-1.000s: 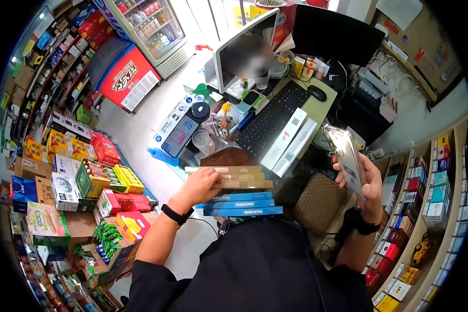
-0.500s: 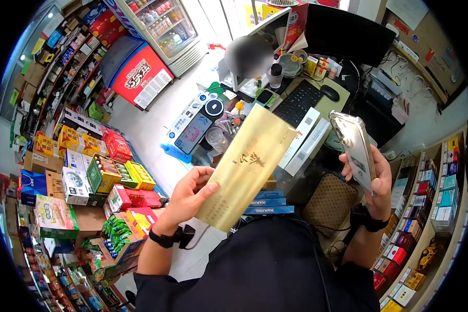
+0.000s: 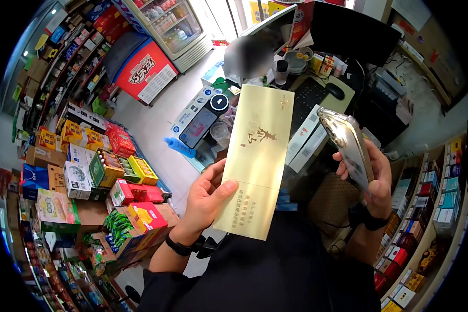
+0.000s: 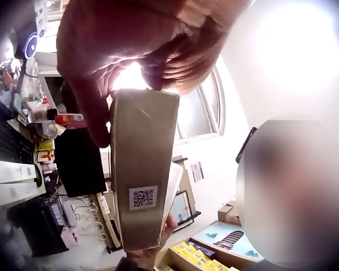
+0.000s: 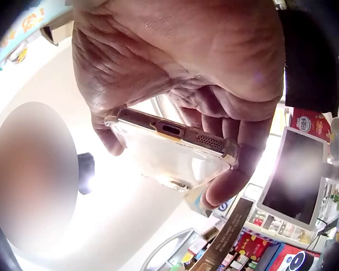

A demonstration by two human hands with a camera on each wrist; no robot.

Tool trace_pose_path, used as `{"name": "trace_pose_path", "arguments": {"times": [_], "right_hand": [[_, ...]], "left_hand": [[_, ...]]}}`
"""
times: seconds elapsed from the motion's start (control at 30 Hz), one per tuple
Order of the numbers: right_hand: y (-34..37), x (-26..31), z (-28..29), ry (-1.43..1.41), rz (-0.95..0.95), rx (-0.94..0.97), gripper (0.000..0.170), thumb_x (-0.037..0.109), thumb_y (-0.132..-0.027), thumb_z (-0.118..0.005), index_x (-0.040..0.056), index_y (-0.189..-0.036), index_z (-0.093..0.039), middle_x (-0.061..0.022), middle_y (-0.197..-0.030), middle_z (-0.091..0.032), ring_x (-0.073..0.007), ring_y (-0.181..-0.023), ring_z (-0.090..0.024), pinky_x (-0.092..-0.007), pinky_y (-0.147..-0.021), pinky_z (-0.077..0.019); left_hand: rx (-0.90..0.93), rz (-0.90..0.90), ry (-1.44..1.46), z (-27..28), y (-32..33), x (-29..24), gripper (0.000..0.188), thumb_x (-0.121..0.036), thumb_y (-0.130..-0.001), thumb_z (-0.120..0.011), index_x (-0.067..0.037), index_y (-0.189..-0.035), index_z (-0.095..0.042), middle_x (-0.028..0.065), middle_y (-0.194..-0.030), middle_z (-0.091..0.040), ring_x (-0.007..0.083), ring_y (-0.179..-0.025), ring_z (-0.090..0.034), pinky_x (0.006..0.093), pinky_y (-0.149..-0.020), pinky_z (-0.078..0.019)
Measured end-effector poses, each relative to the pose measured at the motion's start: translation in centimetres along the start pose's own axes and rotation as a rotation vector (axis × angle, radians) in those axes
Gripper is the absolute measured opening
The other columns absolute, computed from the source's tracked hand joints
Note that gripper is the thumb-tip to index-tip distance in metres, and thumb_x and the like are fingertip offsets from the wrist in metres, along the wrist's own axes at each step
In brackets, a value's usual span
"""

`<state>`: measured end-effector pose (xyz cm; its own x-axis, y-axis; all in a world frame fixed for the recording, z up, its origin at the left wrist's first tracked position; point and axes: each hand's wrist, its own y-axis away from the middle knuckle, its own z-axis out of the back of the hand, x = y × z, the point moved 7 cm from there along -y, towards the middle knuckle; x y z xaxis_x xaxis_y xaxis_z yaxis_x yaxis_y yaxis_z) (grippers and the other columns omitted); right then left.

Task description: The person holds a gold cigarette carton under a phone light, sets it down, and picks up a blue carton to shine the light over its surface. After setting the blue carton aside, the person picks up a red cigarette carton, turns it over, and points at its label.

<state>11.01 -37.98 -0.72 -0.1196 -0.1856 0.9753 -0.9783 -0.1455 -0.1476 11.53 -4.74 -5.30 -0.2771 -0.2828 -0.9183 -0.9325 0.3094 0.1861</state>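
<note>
In the head view my left hand (image 3: 209, 200) grips a long pale-gold cigarette carton (image 3: 257, 161) by its left edge, thumb across the front. Brown characters and small printed lines show on that face. The left wrist view looks along a narrow side of the carton (image 4: 144, 164), where a QR code sticker sits. My right hand (image 3: 377, 179) holds a smartphone (image 3: 346, 143) in a clear case, its camera lenses facing up and away. From the right wrist view, fingers wrap both sides of the phone (image 5: 172, 138), with the charging port end nearest. Blue cartons (image 3: 286, 200) peek out behind the gold one.
Two white cartons (image 3: 305, 138) lie on the desk beside a keyboard (image 3: 301, 104) and mouse (image 3: 335, 91). A payment device (image 3: 200, 126) stands left of them near a plastic cup (image 3: 220, 133). Boxed goods (image 3: 79, 179) pile up at left; shelves of packs (image 3: 400, 255) line the right.
My left hand has picked a gold carton off the stack, raised it and turned it more upright, its printed face towards the head camera. The right hand keeps the phone, now tilted slightly differently.
</note>
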Motion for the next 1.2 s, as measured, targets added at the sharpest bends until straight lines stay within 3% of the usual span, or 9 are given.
{"name": "trace_pose_path", "arguments": {"times": [0.4,0.6,0.7,0.73,0.77,0.87,0.97,1.07,1.2], "right_hand": [[-0.1,-0.6,-1.5,-0.044,-0.084,0.083,0.11,0.046,-0.071,-0.083,-0.0122,-0.151,-0.036,-0.0236,-0.127,-0.065,-0.0236,-0.102,-0.069,-0.0311,-0.089,-0.0544],[-0.1,-0.8,-1.7,-0.026,-0.092,0.052,0.114,0.052,-0.07,-0.084,-0.0117,-0.151,-0.037,-0.0231,-0.126,-0.066,-0.0232,-0.101,-0.07,-0.0307,-0.088,-0.0546],[-0.1,-0.6,-0.8,-0.071,-0.032,0.034,0.116,0.058,-0.069,-0.083,-0.0113,-0.151,-0.038,-0.0239,-0.125,-0.067,-0.0221,-0.099,-0.07,-0.0304,-0.086,-0.0548],[-0.2,0.0,-0.9,-0.052,-0.027,-0.003,0.117,0.062,-0.07,-0.081,-0.0111,-0.15,-0.039,-0.0247,-0.124,-0.068,-0.021,-0.097,-0.069,-0.0301,-0.084,-0.0548],[-0.2,0.2,-1.0,-0.047,-0.024,-0.007,0.116,0.062,-0.07,-0.081,-0.0112,-0.15,-0.039,-0.0247,-0.124,-0.068,-0.0209,-0.097,-0.069,-0.03,-0.084,-0.0548],[-0.4,0.2,-0.9,-0.047,-0.033,0.01,0.114,0.059,-0.071,-0.081,-0.0112,-0.151,-0.038,-0.0245,-0.125,-0.068,-0.021,-0.097,-0.069,-0.0298,-0.086,-0.0541],[-0.7,-0.2,-2.0,-0.067,-0.089,0.069,0.113,0.054,-0.071,-0.082,-0.011,-0.151,-0.037,-0.0234,-0.127,-0.066,-0.0216,-0.099,-0.068,-0.0299,-0.088,-0.0533],[-1.3,-0.4,-3.3,-0.067,-0.109,0.118,0.111,0.054,-0.072,-0.081,-0.0114,-0.151,-0.037,-0.0241,-0.125,-0.066,-0.021,-0.099,-0.069,-0.0296,-0.088,-0.054],[-1.7,-0.3,-4.3,-0.085,-0.186,0.185,0.105,0.046,-0.073,-0.082,-0.009,-0.151,-0.039,-0.0182,-0.121,-0.066,-0.0167,-0.098,-0.064,-0.0278,-0.09,-0.0502]], "left_hand": [[-0.016,0.02,0.106,-0.6,-0.2,0.2,0.059,-0.014,-0.099,-0.067,0.007,-0.146,-0.038,0.0169,-0.136,-0.06,0.0191,-0.124,-0.061,0.0346,-0.106,-0.05],[0.01,-0.034,0.107,-0.8,-0.3,0.2,0.055,-0.006,-0.094,-0.071,0.001,-0.142,-0.046,0.0126,-0.132,-0.062,0.0178,-0.118,-0.063,0.0339,-0.103,-0.0506],[0.011,-0.186,0.048,1.6,-0.5,1.1,0.047,0.003,-0.084,-0.069,0.001,-0.13,-0.058,0.0108,-0.122,-0.066,0.0208,-0.111,-0.067,0.0348,-0.098,-0.0546],[0.081,-0.189,-0.057,2.5,-0.6,0.8,0.035,-0.002,-0.083,-0.076,-0.002,-0.115,-0.063,0.0084,-0.111,-0.067,0.0222,-0.107,-0.066,0.039,-0.105,-0.0487],[0.105,-0.416,0.191,1.9,-2.0,0.1,0.031,-0.011,-0.08,-0.086,-0.011,-0.101,-0.064,0.0045,-0.108,-0.067,0.0209,-0.111,-0.059,0.0404,-0.11,-0.0414],[0.145,-0.814,-0.381,1.6,0.0,-2.4,0.033,-0.022,-0.078,-0.091,-0.021,-0.096,-0.065,0.0023,-0.11,-0.065,0.0285,-0.134,-0.047,0.0483,-0.117,-0.0344],[0.14,-0.828,-0.463,0.1,1.1,-2.8,0.038,-0.013,-0.071,-0.094,-0.025,-0.094,-0.067,0.0071,-0.13,-0.048,0.0352,-0.144,-0.036,0.0502,-0.114,-0.0418],[0.16,-0.844,-0.475,-0.9,1.5,-3.1,0.039,-0.009,-0.07,-0.094,-0.026,-0.093,-0.068,0.0073,-0.133,-0.039,0.0348,-0.146,-0.032,0.0481,-0.11,-0.0476],[0.137,-0.893,-0.511,-1.4,1.8,-3.5,0.039,-0.009,-0.07,-0.094,-0.027,-0.093,-0.069,0.0072,-0.131,-0.039,0.0341,-0.146,-0.033,0.0473,-0.109,-0.05]]}}
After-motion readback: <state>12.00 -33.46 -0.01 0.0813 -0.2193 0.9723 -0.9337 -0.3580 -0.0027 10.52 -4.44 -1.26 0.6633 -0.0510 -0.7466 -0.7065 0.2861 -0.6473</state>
